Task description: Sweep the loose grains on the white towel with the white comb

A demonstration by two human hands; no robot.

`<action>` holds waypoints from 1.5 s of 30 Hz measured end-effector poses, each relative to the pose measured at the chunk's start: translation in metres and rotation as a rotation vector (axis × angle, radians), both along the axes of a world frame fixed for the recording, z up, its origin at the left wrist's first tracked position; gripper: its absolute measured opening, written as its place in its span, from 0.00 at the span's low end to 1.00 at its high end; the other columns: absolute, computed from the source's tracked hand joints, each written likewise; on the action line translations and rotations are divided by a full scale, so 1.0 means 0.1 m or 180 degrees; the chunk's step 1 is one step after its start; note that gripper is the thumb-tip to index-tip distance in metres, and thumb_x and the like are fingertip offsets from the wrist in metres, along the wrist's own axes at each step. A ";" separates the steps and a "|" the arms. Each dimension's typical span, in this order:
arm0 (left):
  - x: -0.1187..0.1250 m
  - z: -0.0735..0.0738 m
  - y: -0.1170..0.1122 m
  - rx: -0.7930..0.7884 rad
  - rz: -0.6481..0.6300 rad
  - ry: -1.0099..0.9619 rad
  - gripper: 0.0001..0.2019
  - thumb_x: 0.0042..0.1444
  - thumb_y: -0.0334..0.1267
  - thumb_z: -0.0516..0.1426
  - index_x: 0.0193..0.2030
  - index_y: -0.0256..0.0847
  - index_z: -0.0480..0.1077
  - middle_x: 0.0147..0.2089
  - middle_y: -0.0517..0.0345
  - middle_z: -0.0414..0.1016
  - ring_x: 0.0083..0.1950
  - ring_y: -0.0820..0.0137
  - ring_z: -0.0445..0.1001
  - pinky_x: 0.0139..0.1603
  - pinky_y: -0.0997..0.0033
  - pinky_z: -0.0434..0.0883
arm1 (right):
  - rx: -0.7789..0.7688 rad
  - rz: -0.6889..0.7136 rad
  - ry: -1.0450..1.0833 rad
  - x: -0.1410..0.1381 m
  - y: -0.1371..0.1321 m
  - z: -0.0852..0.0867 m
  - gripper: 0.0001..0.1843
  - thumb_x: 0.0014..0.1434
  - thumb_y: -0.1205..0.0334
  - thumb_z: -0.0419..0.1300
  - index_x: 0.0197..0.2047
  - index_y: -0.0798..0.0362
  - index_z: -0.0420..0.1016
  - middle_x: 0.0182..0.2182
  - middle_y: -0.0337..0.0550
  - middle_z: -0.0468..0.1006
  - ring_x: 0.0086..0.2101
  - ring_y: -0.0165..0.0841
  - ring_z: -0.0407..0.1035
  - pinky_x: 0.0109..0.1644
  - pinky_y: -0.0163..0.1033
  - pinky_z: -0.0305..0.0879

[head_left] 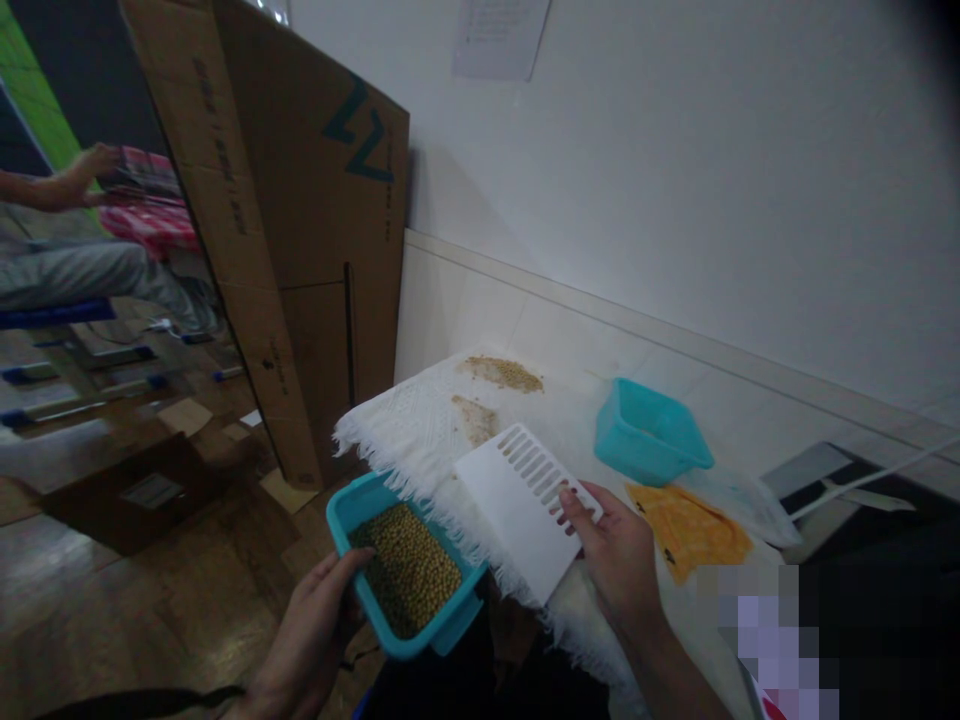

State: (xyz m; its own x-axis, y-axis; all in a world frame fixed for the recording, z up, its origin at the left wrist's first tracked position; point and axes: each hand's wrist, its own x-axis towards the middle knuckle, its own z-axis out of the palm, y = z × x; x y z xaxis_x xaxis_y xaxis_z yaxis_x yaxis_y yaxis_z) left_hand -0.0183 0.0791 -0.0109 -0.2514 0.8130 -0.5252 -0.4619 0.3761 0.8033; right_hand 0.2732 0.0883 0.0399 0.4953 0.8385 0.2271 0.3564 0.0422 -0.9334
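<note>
My left hand (315,630) grips the near rim of a teal tray (360,505) filled with small yellow-green beans (409,570), held at the fringed edge of a white towel (409,430). My right hand (615,555) holds a flat white plastic scraper with slots (514,500), its lower edge resting on the towel next to the tray. Two small piles of brownish grains (502,373) lie farther back on the towel.
A second teal tray (649,432) stands on the towel to the right, with an orange cloth (686,530) and clear plastic beside it. Tall cardboard sheets (300,200) lean against the wall at left. Another person's arm shows far left.
</note>
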 end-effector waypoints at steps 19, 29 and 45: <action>0.00 -0.07 0.01 0.0018 -0.0017 -0.0050 0.21 0.27 0.47 0.80 0.23 0.41 0.78 0.20 0.67 0.67 0.22 0.77 0.61 0.22 0.76 0.62 | -0.0131 0.0227 -0.0211 0.29 -0.09 0.06 0.33 0.55 0.27 0.76 0.40 0.52 0.92 0.23 0.43 0.83 0.24 0.39 0.75 0.29 0.41 0.71; -0.02 -0.10 -0.01 0.0067 -0.0021 -0.0076 0.19 0.29 0.46 0.80 0.24 0.40 0.80 0.20 0.67 0.68 0.22 0.76 0.62 0.22 0.76 0.64 | -0.0191 -0.0147 -0.0011 0.93 0.42 0.15 0.42 0.38 0.24 0.82 0.38 0.55 0.89 0.22 0.43 0.82 0.23 0.39 0.73 0.26 0.42 0.69; -0.06 -0.27 -0.01 0.0051 -0.0047 -0.0034 0.20 0.34 0.48 0.80 0.29 0.38 0.83 0.24 0.61 0.74 0.24 0.74 0.66 0.23 0.74 0.64 | 0.0802 0.0336 -0.2011 0.22 0.94 -0.03 0.23 0.75 0.43 0.60 0.51 0.48 0.92 0.30 0.46 0.90 0.27 0.42 0.83 0.33 0.40 0.73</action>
State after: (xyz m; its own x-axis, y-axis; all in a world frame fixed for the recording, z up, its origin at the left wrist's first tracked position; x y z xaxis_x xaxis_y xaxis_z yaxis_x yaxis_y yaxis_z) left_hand -0.0242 0.0780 -0.0381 -0.2337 0.8249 -0.5146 -0.4649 0.3700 0.8043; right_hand 0.2956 0.1819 0.0368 0.1225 0.7587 0.6398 0.8112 0.2949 -0.5050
